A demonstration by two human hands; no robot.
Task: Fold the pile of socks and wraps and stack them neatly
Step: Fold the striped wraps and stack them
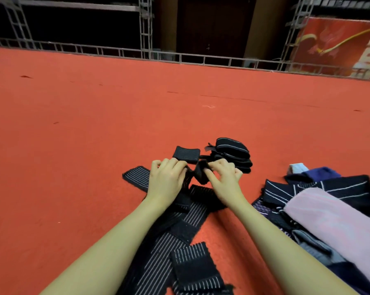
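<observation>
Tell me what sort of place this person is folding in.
Probably an indoor stage or event hall. A broad red carpet covers the floor, metal truss frames line its far edge, and a red printed banner leans at the back right.

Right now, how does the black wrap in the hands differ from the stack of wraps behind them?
The wrap in the hands is half-worked: the left hand and the right hand pinch it, and its long striped tail trails back on the red carpet. The stack of wraps is already folded into compact bundles, piled up and untouched. The held wrap is one piece; the stack holds several. Both are black with thin pale stripes.
</observation>
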